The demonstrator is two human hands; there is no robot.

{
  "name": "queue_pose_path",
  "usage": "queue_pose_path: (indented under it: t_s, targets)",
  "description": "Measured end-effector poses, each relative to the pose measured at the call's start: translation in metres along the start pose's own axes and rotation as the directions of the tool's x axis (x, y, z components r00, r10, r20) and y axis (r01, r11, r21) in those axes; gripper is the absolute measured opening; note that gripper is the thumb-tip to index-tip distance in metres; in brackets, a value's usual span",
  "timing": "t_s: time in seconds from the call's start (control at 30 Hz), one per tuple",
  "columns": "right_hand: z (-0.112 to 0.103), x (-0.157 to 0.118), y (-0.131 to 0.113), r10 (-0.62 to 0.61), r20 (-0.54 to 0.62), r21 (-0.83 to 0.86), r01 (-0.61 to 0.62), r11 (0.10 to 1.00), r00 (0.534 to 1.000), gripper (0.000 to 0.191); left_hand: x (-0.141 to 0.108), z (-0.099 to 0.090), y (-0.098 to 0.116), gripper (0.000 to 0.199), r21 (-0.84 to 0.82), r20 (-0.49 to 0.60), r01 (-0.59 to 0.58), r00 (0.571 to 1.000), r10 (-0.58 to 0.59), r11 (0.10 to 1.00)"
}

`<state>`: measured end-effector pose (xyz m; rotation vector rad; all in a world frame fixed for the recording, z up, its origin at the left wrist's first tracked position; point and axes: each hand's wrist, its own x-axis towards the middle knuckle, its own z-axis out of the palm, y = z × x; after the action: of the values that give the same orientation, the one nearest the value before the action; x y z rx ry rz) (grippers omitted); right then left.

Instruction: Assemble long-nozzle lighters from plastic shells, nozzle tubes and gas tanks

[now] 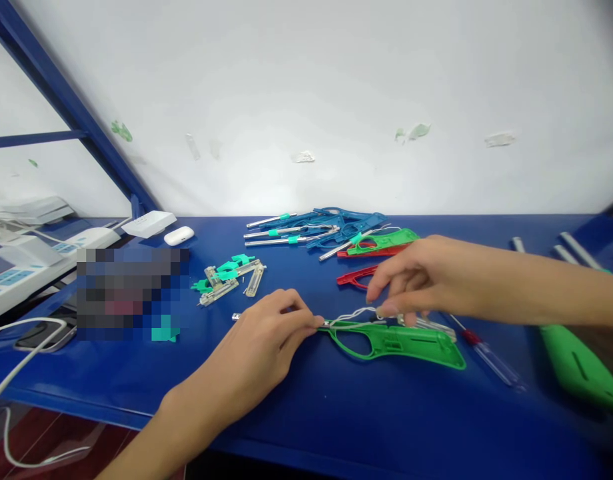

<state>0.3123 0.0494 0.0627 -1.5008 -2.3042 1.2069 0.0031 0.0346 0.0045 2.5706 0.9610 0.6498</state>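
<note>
A green lighter handle half [421,350] lies on the blue table with its hollow side up. My left hand [266,333] pinches the metal lighter tube at the handle's narrow front end, and the tube's tip shows left of the hand. White wires [354,313] run from there along the handle's upper edge. Over the handle's back part, my right hand [411,280] has thumb and forefinger closed on the wire end. Below that hand, partly covered, a clear fuel tank [429,325] lies against the handle.
Blue lighter handles [356,227] with metal tubes lie at the back, near red handle pieces [354,277]. Clear tanks with teal parts [229,277] sit to the left. A screwdriver [494,360] and a green shell [581,367] lie right. Phone [44,333] and power strip [51,257] stand left.
</note>
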Motion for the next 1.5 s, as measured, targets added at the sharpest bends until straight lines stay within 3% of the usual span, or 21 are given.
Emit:
queue_pose_path:
  t_s: [0.37,0.53,1.1,1.33,1.5]
  targets:
    - [0.005,0.001,-0.002,0.032,0.098,0.044,-0.037,0.998,0.995,0.029,0.0,0.0,-0.001,0.021,0.002,0.001,0.007,1.0,-0.007,1.0]
    - [0.009,0.0,-0.008,0.021,0.126,0.083,-0.032,0.996,0.992,0.038,0.0,0.001,-0.002,0.021,-0.002,0.005,0.004,1.0,-0.004,1.0]
    - [0.014,-0.001,-0.017,0.018,0.187,0.073,-0.032,0.997,0.982,0.022,-0.001,0.0,-0.001,0.022,-0.002,0.01,0.004,1.0,-0.004,1.0]
    - [0.013,0.001,-0.016,0.03,0.136,0.013,-0.032,0.999,0.99,0.019,0.0,0.001,-0.002,0.022,-0.008,0.006,0.0,1.0,0.0,1.0]
    - [0.012,0.0,-0.014,0.052,0.104,-0.012,-0.051,0.999,0.993,0.03,-0.001,0.002,-0.002,0.022,-0.007,0.004,0.0,1.0,0.0,1.0]
